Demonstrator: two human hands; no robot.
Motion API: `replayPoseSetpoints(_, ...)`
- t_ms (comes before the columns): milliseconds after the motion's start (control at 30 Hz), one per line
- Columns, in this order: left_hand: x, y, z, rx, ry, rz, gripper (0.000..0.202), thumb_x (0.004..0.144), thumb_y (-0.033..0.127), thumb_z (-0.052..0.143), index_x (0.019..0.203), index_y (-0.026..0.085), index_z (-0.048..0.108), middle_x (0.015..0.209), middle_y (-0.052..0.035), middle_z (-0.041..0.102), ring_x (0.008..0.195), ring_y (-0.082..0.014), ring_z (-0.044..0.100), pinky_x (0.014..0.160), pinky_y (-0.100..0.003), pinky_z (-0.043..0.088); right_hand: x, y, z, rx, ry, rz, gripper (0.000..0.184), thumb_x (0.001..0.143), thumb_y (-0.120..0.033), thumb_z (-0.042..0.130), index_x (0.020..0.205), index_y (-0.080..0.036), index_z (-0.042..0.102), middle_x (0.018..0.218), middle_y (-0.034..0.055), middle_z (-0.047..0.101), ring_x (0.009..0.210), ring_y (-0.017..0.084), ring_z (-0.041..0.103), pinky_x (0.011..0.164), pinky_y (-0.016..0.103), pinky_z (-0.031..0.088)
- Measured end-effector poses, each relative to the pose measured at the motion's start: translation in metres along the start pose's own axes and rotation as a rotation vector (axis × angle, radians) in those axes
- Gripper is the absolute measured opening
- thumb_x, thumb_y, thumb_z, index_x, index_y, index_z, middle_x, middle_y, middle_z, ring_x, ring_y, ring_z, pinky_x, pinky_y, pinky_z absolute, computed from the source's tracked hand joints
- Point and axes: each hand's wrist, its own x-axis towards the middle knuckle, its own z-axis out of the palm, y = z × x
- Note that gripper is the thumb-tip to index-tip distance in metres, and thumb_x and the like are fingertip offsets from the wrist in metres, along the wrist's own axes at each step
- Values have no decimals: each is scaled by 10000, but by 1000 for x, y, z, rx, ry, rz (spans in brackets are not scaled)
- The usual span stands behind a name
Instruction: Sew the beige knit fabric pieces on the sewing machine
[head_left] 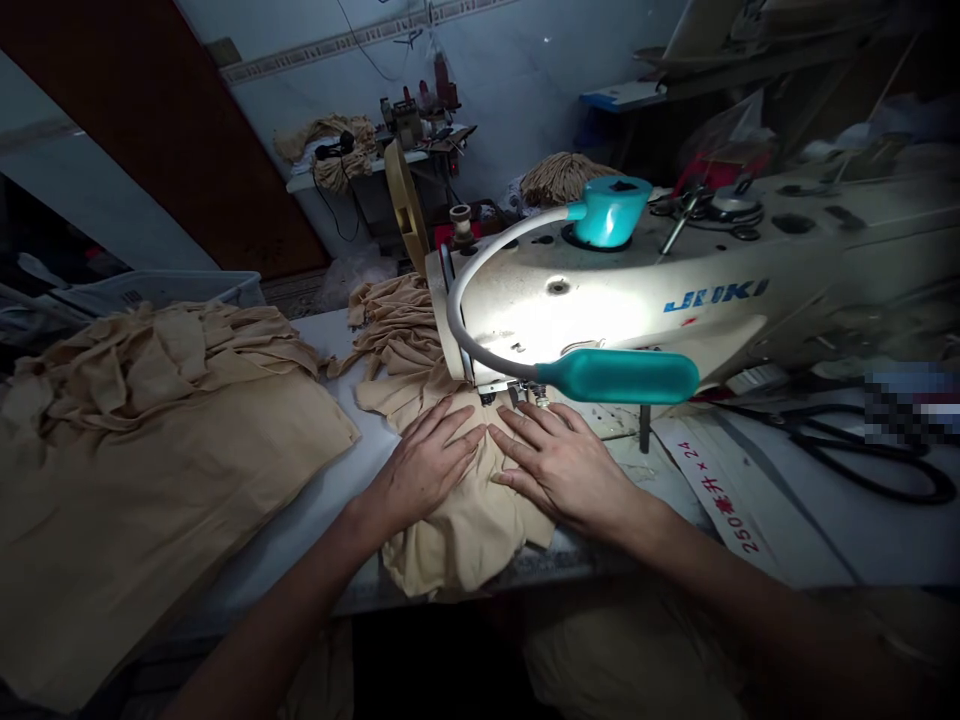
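Observation:
Beige fabric (pixel 457 535) lies bunched on the sewing machine's bed and hangs toward the table's front edge. My left hand (pixel 427 465) rests flat on its left side, fingers stretched toward the presser foot (pixel 487 396). On the right side of the same cloth, my right hand (pixel 551 462) presses down with fingers spread. Both hands' fingertips are just in front of the foot of the white sewing machine (pixel 592 310). A teal lamp (pixel 622 376) on a bent grey neck lights the machine's side. The needle itself cannot be made out.
A large stack of beige cloth pieces (pixel 150 460) covers the table's left side. More gathered cloth (pixel 397 330) lies behind the needle area. Black-handled scissors (pixel 862 450) lie at right, near a paper strip (pixel 712 495) with red print. Another machine (pixel 405 120) stands by the wall.

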Motion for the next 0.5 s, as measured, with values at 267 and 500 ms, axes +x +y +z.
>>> replayPoseSetpoints(267, 13, -14, -6, 87, -39, 34, 437, 1059, 136, 526, 1473, 226, 632, 1550, -132, 587, 1444, -309, 545, 1184, -518, 491, -39, -32, -20, -46, 39, 159, 229, 1053, -289, 585, 1187, -172, 730, 1087, 148, 718, 988, 312, 634, 823, 437, 474)
replayPoseSetpoints(500, -21, 71, -21, 20, -31, 9, 149, 1030, 151, 602, 1108, 163, 729, 1338, -118, 694, 1362, -313, 597, 1121, -456, 538, -90, -98, -32, 153, -9, -79, 131, 903, -104, 658, 961, -220, 676, 875, 39, 648, 785, 245, 577, 775, 443, 472)
